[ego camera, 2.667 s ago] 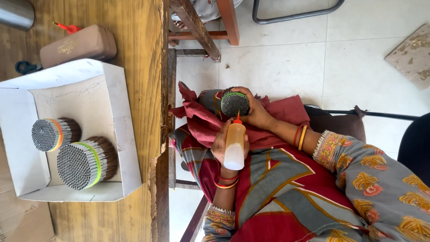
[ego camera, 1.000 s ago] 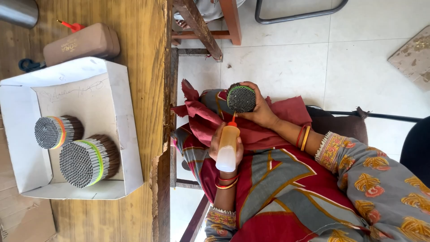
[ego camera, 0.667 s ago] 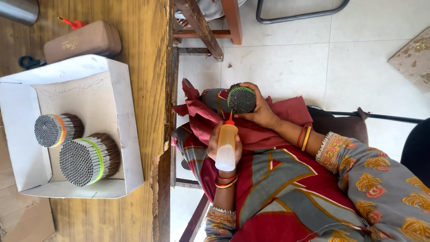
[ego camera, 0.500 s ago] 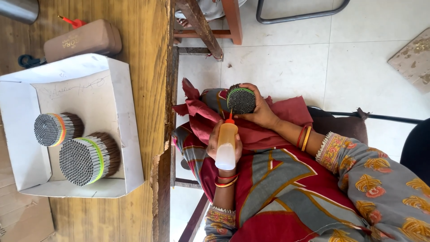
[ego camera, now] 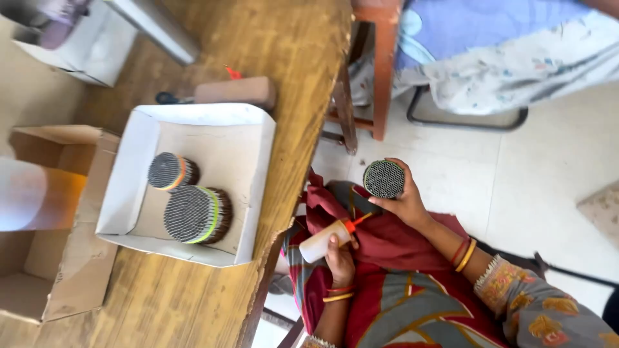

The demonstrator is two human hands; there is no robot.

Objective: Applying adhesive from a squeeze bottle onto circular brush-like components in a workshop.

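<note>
Tray (ego camera: 219, 138) of banded stick bundles (ego camera: 193, 214) at left on the wooden table (ego camera: 303, 51). Further right, left hand (ego camera: 340, 256) closed tight round a squeeze bottle (ego camera: 320, 243), red nozzle aimed at the round bundle (ego camera: 383, 178) pinched by right hand (ego camera: 407, 205) above the lap. Best squeezed gently, bundle face steady, nozzle close.

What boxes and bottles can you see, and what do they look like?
White box tray: on the wooden table, square, shallow, holding two round stick bundles.
Brown carton: at the table's left edge, open.
Squeeze bottle: in the left hand, whitish with an orange nozzle.
</note>
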